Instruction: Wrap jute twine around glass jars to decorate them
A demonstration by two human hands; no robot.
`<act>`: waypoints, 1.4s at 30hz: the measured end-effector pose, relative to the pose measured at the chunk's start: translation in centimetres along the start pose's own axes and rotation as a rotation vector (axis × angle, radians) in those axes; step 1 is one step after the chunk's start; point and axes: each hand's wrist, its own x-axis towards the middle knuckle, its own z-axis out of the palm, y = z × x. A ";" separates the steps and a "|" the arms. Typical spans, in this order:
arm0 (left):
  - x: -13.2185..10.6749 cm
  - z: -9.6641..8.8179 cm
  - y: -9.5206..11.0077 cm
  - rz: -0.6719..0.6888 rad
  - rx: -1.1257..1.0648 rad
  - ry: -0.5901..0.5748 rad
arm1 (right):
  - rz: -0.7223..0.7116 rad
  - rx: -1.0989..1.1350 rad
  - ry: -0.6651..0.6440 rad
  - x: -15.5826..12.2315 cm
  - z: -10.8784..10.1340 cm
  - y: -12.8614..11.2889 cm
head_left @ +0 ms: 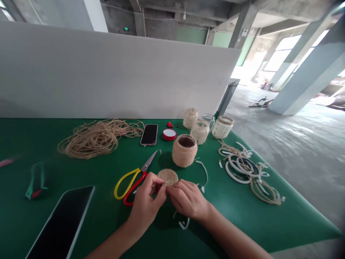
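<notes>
- Here, the left hand [148, 198] pinches a round mat [168, 175] at its near edge, thumb and finger together.
- The right hand [191, 199], fingers bunched, grips its near right edge.
- Mat: right of the scissors [145, 167], near the jar [184, 154].

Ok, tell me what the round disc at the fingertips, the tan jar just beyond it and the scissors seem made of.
Disc: apparently coiled natural-fibre cord, probably jute, matte; fine rings show.
Jar: rough, fuzzy covering, likely similar fibre; the body beneath is hidden.
Scissors: greyish blades with a dull sheen, probably steel; smooth yellow and red handles, perhaps plastic-coated.
</notes>
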 end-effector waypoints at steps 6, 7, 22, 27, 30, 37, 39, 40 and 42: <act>-0.1 -0.2 -0.6 0.085 0.068 0.021 | 0.154 0.153 0.069 0.6 -0.2 -0.5; -0.2 -0.2 -0.6 0.096 0.075 0.017 | 0.218 0.206 0.086 0.8 -0.3 -0.6; 0.6 -0.3 0.1 -0.018 0.072 -0.072 | 0.250 0.128 -0.078 1.8 -0.9 0.0; 0.8 -0.5 0.9 -0.069 0.073 -0.178 | 0.201 0.078 -0.108 1.4 -0.7 -0.1; 0.9 -0.8 1.3 -0.018 0.142 -0.235 | 0.192 0.072 -0.101 1.2 -0.6 -0.2; 0.6 -0.9 1.4 0.094 0.210 -0.200 | 0.154 0.096 -0.076 1.2 -0.7 -0.7; 0.4 -0.9 1.2 0.109 0.208 -0.205 | 0.139 0.093 -0.068 1.0 -0.6 -0.6; 0.3 -0.8 1.2 0.113 0.200 -0.205 | 0.128 0.085 -0.061 0.9 -0.6 -0.6; 0.2 -0.8 1.2 0.104 0.171 -0.196 | 0.104 0.063 -0.048 0.7 -0.4 -0.5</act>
